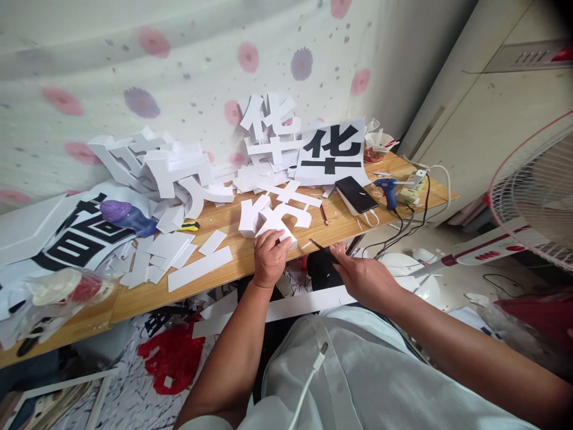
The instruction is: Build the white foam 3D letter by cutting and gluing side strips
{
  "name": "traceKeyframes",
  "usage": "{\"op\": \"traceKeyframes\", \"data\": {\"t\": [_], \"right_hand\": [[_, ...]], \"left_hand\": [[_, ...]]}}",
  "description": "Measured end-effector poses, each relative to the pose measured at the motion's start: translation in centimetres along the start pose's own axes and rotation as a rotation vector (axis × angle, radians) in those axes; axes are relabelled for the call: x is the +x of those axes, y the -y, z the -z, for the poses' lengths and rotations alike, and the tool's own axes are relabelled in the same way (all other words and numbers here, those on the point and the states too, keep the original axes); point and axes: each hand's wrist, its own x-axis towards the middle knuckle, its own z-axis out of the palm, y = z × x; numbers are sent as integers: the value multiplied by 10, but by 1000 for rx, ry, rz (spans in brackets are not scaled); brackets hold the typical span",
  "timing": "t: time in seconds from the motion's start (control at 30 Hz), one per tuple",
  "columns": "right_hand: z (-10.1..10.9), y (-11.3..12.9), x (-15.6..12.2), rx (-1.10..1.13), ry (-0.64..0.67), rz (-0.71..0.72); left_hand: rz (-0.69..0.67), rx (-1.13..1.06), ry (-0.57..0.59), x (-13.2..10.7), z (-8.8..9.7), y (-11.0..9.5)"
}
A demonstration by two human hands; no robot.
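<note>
My left hand [270, 257] is closed on the near edge of a white foam-board character [268, 220] that lies on the wooden table [233, 254]. My right hand [358, 272] is to the right of it at the table's front edge. Its fingers are pinched round a thin dark blade or knife [323, 248] whose tip points toward the foam piece. Loose white foam strips [200, 269] lie to the left of my left hand.
Piles of white foam characters [152, 164] fill the back. A printed sheet with a black character [333, 152], a phone [356, 194], a blue glue gun [387, 190], a power strip [414, 185], a yellow cutter [188, 226] lie around. A fan [537, 191] stands right. Scraps cover the floor.
</note>
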Motion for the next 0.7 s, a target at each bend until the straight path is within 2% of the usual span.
{"op": "traceKeyframes", "data": {"t": [0.17,0.3,0.43,0.53,0.7], "right_hand": [[0,-33,6,4,-95,-164],[-6,-49,20,-5,-151,-238],[-11,-56,45,-21,-195,-209],[-10,-56,68,-39,-192,-168],[-7,-50,96,-76,-207,-73]], "left_hand": [[59,-31,48,2,7,-5],[114,-19,65,11,15,-13],[192,45,119,30,17,-15],[299,152,171,48,16,-11],[428,353,374,76,18,-10]]}}
